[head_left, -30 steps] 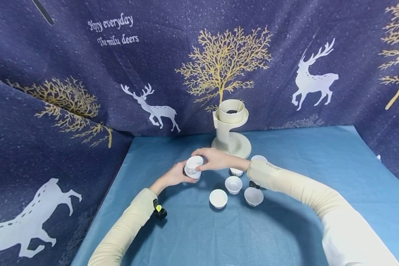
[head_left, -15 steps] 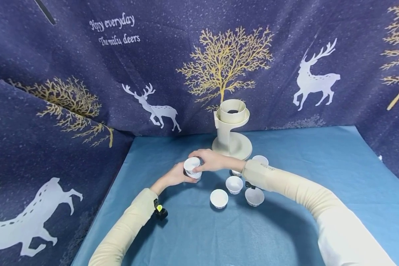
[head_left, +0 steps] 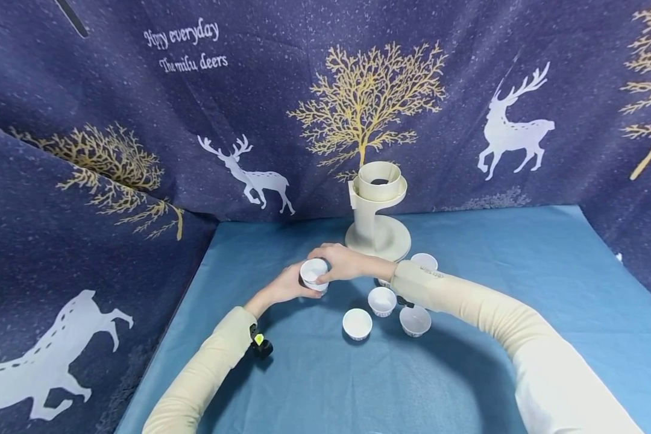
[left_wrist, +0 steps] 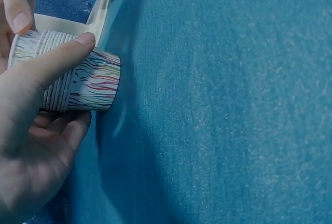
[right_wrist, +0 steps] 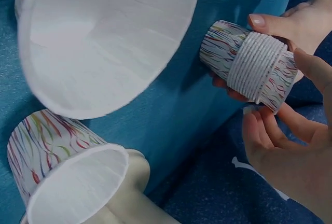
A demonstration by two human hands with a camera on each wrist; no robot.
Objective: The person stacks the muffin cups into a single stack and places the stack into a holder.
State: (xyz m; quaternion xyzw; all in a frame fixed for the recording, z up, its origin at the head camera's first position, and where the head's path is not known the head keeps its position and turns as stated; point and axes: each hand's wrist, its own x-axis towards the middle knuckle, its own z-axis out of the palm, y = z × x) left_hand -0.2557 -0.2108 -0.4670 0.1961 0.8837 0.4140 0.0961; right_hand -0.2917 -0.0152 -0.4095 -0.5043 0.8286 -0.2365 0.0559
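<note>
My left hand [head_left: 284,286] grips a stack of nested paper cups [left_wrist: 94,81] printed with thin coloured wavy lines, thumb on one side and fingers on the other. Over the left part of the table, my right hand [head_left: 348,262] pinches the rim end of the top paper cup [right_wrist: 280,81]. That cup sits partly inside the stack, its patterned wall still showing above the band of white rims. In the head view its white inside [head_left: 313,269] faces up. Loose paper cups stand nearby, among them a near one [head_left: 357,324] and a middle one [head_left: 382,301].
More paper cups stand to the right, one under the right forearm [head_left: 415,321] and another behind the sleeve [head_left: 424,260]. A cream stand [head_left: 364,220] with a round base and ring-shaped top rises at the back of the blue cloth [head_left: 521,265]. A dark deer-patterned curtain [head_left: 445,150] hangs behind.
My right hand has shifted slightly left and down, bringing the top paper cup from a tilted position above the stack into it. The left hand and the loose cups stay in place.
</note>
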